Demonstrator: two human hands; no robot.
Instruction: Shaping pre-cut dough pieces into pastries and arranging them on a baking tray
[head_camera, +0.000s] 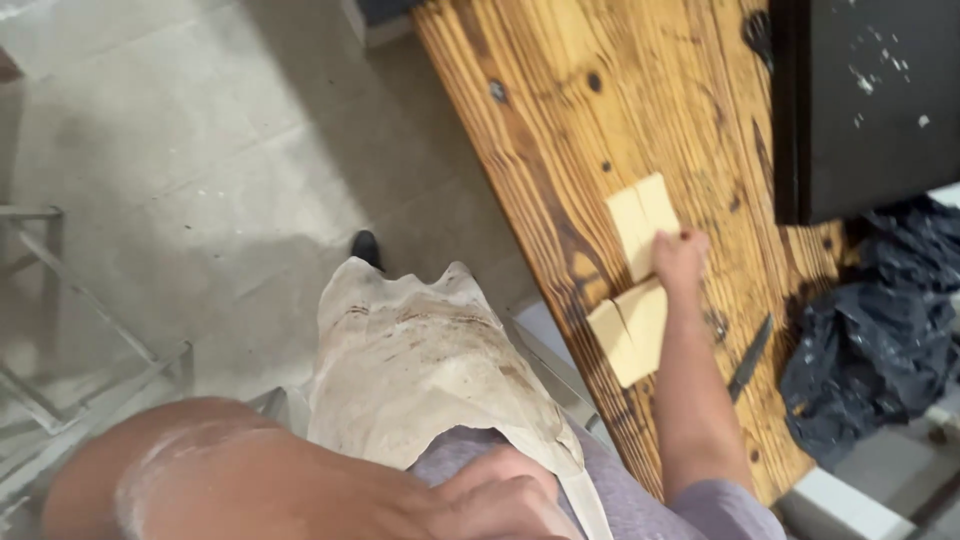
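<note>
On the wooden bench (560, 150) at right, the right hand (680, 258) rests curled on pale blocks (640, 225), likely soft and sliceable, best gripped by their sides, while the left hand (500, 495) hangs loosely curled near the apron (410, 370).

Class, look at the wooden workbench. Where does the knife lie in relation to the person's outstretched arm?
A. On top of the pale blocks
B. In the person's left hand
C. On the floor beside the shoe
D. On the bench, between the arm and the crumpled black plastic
D: the knife lies flat on the workbench, with the right hand on the pale blocks to one side and the black plastic to the other.
</note>
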